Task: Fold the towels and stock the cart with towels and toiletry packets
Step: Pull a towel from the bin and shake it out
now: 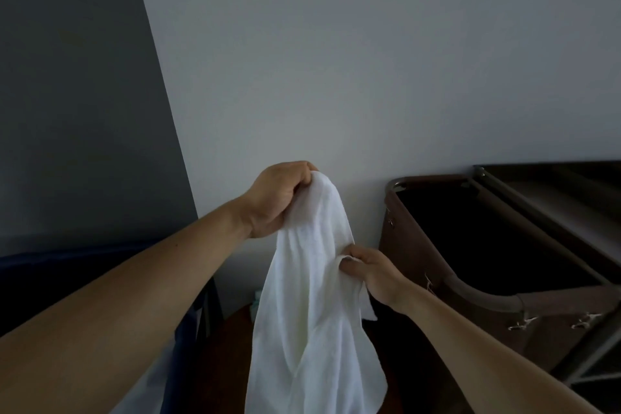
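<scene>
A: Your left hand [279, 198] is closing round a bunched top end of the white towel [302, 319], fingers curled over the gather, and that hand is carrying all of the weight.

B: And your right hand [373, 274] is pinching a fold of the edge just below and to the right of that upper grip, thumb against fingers. Both hands are gripping cloth. Neither one is free.

A: The towel is hanging in the air straight down from your upper grip, and its lower end is running out of view. It is looking light, limp and soft, so it is probably going to sag wherever you are not holding it.

B: Terry is not slippery, so I am judging that a light pinch is enough. A bunched handful is not helping the fold, though. You are likely going to want two corners of one short edge, one in each hand, so that the cloth is hanging flat.

A: Try sliding your right pinch outward along the hem until you are feeling a corner.

B: Well to the right of your lower grip, the cart's brown linen bag [487, 319] is standing open on its metal frame [524, 212]. I cannot tell what is inside, because the interior is reading as dark.
</scene>
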{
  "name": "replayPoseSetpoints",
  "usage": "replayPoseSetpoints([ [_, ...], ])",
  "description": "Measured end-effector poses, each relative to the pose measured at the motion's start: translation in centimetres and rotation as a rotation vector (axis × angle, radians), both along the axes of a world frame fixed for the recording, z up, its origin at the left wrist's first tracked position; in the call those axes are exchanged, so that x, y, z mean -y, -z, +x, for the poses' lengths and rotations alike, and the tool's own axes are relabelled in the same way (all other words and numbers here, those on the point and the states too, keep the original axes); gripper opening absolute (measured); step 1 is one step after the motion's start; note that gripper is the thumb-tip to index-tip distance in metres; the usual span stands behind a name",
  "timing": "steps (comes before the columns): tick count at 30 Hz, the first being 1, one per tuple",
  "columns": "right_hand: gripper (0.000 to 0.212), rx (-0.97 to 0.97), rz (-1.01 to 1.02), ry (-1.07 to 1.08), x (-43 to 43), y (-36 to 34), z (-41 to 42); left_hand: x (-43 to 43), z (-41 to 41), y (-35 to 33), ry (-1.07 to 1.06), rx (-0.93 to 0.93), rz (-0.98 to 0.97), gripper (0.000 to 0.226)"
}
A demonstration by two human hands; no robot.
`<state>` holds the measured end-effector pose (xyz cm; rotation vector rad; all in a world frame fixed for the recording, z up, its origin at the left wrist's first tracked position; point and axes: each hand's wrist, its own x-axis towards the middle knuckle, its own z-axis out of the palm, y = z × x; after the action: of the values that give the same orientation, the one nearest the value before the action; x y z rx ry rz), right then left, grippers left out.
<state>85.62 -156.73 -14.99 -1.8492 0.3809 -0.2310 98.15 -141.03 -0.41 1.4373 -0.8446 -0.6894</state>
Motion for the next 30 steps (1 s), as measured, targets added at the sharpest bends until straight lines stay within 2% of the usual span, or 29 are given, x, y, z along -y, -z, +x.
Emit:
replayPoseSetpoints([
  [3,0.023,0.005,-0.085,0.056,0.7,0.3,-0.4,-0.7,1.5,0.4,-0.079,-0.014,-0.013,0.013],
  [5,0.018,0.045,-0.127,0.111,1.2,-0.3,-0.9,-1.5,2.9,1.2,-0.237,-0.009,0.043,0.012],
  [6,0.017,0.074,-0.131,0.133,1.5,-0.9,-1.2,-1.9,3.7,1.9,-0.306,0.068,0.102,0.015],
  [7,0.018,0.111,-0.133,0.147,1.8,-1.6,-1.5,-2.5,4.5,2.6,-0.336,0.243,0.231,0.025],
  [9,0.023,0.193,-0.124,0.139,2.0,-3.7,-1.9,-3.3,5.2,3.6,-0.141,0.595,0.597,0.036],
  [11,0.021,0.230,-0.117,0.071,1.6,-6.2,-1.8,-3.1,4.2,4.2,0.117,0.603,0.799,0.021],
  [12,0.019,0.214,-0.157,0.022,1.0,-7.3,-1.5,-2.6,3.4,4.3,0.184,0.546,0.758,0.015],
  [14,0.020,0.149,-0.290,-0.055,-0.3,-8.6,-0.8,-1.1,1.5,4.0,0.199,0.490,0.568,0.021],
  [16,0.029,0.111,-0.358,-0.062,-1.0,-8.8,-0.4,0.3,0.4,3.9,0.205,0.535,0.480,0.020],
  [18,0.035,0.102,-0.356,-0.040,-0.8,-8.3,-0.7,0.6,0.1,4.2,0.223,0.596,0.469,0.015],
  [22,0.036,0.076,-0.287,0.036,0.7,-6.9,-2.3,0.2,0.6,4.6,0.097,0.542,0.308,0.021],
  [25,0.031,0.035,-0.187,0.069,1.2,-5.6,-3.4,0.1,0.7,3.8,-0.018,0.321,0.137,0.028],
  [28,0.025,0.037,-0.115,0.092,1.2,-5.3,-3.9,-0.2,0.6,3.3,-0.019,0.110,0.073,0.005],
  [30,0.029,0.029,-0.180,0.113,1.8,-5.4,-4.1,-0.9,0.7,3.7,-0.027,0.066,0.070,0.007],
])
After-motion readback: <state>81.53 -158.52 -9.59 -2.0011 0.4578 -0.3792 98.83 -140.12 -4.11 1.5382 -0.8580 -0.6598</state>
